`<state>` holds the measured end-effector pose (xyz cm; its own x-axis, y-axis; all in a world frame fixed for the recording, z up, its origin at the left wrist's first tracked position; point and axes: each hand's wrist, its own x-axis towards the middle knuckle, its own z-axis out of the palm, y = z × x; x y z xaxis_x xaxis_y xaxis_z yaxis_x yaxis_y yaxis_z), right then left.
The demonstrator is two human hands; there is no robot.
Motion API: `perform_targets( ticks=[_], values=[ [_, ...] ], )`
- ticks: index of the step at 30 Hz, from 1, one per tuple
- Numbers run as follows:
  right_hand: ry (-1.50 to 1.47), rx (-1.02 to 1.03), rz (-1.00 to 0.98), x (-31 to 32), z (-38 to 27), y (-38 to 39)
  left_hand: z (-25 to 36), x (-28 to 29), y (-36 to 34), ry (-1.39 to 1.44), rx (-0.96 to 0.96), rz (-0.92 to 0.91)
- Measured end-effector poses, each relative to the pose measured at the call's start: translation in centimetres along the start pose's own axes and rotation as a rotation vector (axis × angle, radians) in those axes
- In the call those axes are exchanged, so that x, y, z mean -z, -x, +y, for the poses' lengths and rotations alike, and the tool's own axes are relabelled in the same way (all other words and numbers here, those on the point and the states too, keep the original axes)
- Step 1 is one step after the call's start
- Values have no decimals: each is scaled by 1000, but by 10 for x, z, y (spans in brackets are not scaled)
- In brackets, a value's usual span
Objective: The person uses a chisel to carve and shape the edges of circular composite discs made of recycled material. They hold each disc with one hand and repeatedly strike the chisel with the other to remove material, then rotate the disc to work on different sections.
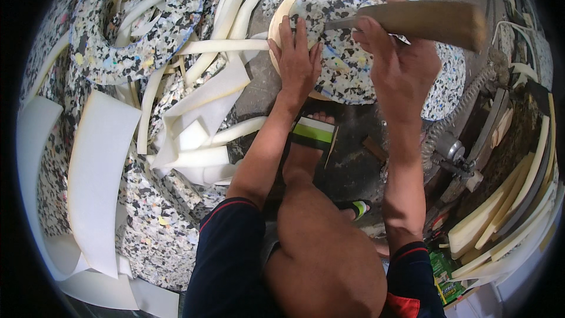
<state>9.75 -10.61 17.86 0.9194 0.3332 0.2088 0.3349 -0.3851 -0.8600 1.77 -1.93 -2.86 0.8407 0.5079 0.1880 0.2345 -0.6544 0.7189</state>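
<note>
A round disc of speckled rebonded foam [347, 76] lies in front of me, with a pale cream strip [285, 9] along its left edge. My left hand [297, 62] rests on that left edge, fingers stretched out flat and holding nothing. My right hand [406, 70] is closed around a flat-bladed tool [426, 20] with a broad brown handle. Its narrow grey blade points left over the disc, toward my left fingers. Whether the blade touches the foam I cannot tell. Another speckled foam disc [448, 82] shows partly beneath, at the right.
A speckled foam ring [176, 29] lies at the far left. White foam strips and offcuts [200, 106] are heaped beside it, with a large white sheet [100, 182] nearer. At right are a coiled hose [456, 106], a metal fitting [450, 147] and stacked curved strips [500, 212]. My sandalled foot [315, 132] is below the disc.
</note>
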Motion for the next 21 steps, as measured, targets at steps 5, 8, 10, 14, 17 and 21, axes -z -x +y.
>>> perform_targets(
  ticks=[5, 8, 10, 14, 17, 21],
  values=[
    [-61, 79, 55, 9, -3, 6, 0, -4, -2, -17, 38, -23],
    [-4, 144, 36, -4, 19, 2, 1, -2, -3, 7, 58, -53],
    [28, 120, 45, -9, 33, 1, 1, 0, -2, -25, 53, -23],
    [215, 189, -47, 2, 38, 10, -9, 1, -23, 155, 58, 68],
    [243, 251, -7, 9, 24, 19, -23, -2, -64, 140, 191, 105],
    [-20, 151, 17, 9, -1, 33, -43, 21, -89, 489, 590, -352]
  ],
)
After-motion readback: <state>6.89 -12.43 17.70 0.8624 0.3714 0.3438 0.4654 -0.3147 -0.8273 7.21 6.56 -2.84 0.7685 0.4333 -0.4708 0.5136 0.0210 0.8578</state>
